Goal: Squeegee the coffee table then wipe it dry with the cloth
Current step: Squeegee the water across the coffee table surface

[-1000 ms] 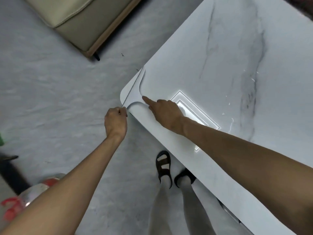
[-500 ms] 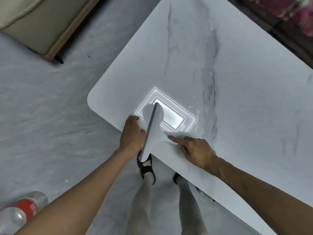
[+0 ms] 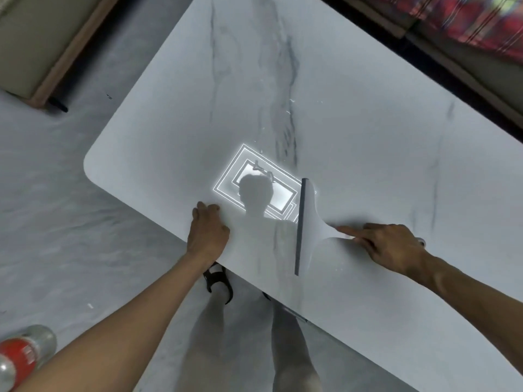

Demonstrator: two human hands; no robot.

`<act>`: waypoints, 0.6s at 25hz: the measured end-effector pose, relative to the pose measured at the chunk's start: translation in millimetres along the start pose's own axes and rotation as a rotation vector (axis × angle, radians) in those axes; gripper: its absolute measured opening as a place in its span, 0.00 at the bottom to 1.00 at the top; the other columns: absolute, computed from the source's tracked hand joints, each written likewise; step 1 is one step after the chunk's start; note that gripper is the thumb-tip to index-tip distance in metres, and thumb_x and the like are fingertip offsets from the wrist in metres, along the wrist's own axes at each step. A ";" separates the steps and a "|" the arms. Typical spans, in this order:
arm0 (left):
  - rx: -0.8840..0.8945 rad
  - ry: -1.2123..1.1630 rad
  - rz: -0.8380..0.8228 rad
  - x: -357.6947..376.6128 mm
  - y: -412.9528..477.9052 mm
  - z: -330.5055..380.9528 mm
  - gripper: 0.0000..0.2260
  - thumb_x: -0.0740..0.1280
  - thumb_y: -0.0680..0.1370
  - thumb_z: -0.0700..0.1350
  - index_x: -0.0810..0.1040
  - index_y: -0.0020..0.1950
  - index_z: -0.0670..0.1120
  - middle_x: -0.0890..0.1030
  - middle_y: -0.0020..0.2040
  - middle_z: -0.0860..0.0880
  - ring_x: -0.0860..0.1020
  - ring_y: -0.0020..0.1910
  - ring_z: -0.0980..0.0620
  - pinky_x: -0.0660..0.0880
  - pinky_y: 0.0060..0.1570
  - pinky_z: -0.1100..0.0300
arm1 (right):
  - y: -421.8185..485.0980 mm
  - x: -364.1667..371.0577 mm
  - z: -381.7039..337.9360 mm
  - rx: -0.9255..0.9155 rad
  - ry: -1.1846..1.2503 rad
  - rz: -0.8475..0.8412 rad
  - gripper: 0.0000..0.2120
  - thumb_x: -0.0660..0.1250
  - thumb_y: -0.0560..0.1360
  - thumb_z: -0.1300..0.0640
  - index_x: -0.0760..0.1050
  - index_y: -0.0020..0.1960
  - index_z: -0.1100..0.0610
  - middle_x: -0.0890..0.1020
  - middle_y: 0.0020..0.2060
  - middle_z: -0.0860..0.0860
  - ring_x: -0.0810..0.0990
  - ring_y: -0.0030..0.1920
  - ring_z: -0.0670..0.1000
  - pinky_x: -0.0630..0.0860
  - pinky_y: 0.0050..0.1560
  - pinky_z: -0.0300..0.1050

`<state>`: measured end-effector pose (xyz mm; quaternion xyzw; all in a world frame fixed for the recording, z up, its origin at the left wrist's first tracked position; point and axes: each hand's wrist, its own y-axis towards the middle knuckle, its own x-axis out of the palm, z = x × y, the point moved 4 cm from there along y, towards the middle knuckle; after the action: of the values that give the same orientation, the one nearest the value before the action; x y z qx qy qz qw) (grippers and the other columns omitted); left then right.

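Squeegee down on the coffee table, near the front edge and right of the middle of the view. White body, dark rubber blade running almost straight away from the person. Lower end close to the table's near edge, upper end touching the corner of a bright rectangular light reflection. Handle pointing right, into the right hand. Hand wrapped around that handle, index finger stretched along its top towards the blade, other fingers curled under.

At the table's near edge, well apart from the blade, the left hand: fingers curled in, knuckles on the tabletop, nothing visible inside them.

Tabletop pale and marble-look, with grey veins and a rounded corner at left. A few small bright specks along the darkest vein, too small to tell what they are. Shadow of a head and shoulders across the reflection, between the two hands.

Below the table edge, two legs and a dark sandal on grey floor. Plastic bottle with a red label lying at bottom left. Beige upholstered seat with a wooden base at top left. Blurred red patterned fabric at top right.
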<state>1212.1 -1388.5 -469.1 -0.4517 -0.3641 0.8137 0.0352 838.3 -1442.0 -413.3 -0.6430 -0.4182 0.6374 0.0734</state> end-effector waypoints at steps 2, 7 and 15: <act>-0.021 -0.004 0.017 7.9 -9.0 11.4 0.18 0.61 0.76 0.38 0.69 0.66 0.42 0.69 0.64 0.43 0.70 0.62 0.45 0.74 0.55 0.51 | -9.8 -10.3 23.7 0.048 -0.018 0.045 0.19 0.50 0.79 0.43 0.63 0.67 0.26 0.70 0.34 0.41 0.80 0.39 0.49 0.63 0.33 0.41; -0.222 -0.106 0.168 -0.8 -15.7 5.7 0.08 0.58 0.80 0.46 0.75 0.52 0.44 0.79 0.49 0.47 0.78 0.47 0.46 0.71 0.43 0.55 | 18.5 -22.3 -23.6 -0.163 0.050 0.052 0.18 0.46 0.78 0.36 0.64 0.66 0.27 0.81 0.42 0.42 0.81 0.45 0.48 0.65 0.36 0.41; -0.342 -0.048 0.285 -30.1 -18.3 -44.7 0.13 0.55 0.81 0.44 0.74 0.42 0.42 0.78 0.44 0.44 0.75 0.43 0.44 0.68 0.42 0.57 | 95.8 14.3 -178.7 -0.648 -0.145 -0.140 0.19 0.50 0.82 0.43 0.66 0.71 0.38 0.81 0.56 0.50 0.79 0.54 0.56 0.64 0.43 0.46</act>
<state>1258.8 -1361.7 -450.9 -0.4786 -0.4300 0.7474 -0.1659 1036.0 -1415.8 -452.7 -0.5556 -0.6465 0.5086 -0.1210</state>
